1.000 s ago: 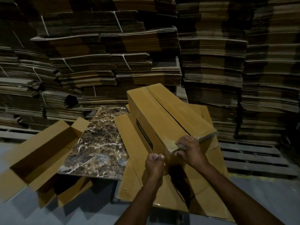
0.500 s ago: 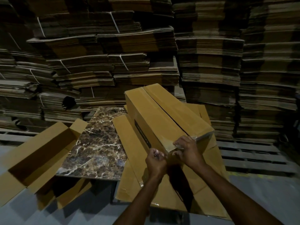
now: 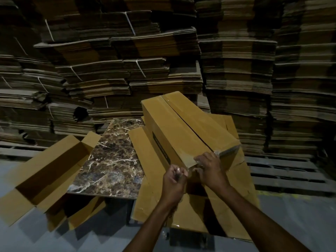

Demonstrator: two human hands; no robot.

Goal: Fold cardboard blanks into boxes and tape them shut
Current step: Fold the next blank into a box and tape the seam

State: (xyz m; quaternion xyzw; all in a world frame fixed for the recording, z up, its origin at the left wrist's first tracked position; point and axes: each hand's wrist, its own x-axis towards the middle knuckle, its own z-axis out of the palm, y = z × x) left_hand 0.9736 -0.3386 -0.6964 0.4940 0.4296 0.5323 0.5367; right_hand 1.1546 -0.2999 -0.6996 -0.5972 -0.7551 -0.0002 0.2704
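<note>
A long folded cardboard box lies tilted on flat cardboard blanks, its two top flaps meeting along a dark centre seam. Clear tape shines on its near end. My right hand is curled over the near corner of the box and presses the tape there. My left hand is just left of it, below the box's near edge, fingers curled and pinching something small and thin; what it is I cannot tell.
A dark marble-patterned slab lies left of the box. An open long box sits at the far left on the grey floor. Tall stacks of bundled flat cardboard fill the background. Wooden pallets lie to the right.
My left hand has moved up and right, closer to my right hand at the box's near corner. The box and my right hand have stayed in place.
</note>
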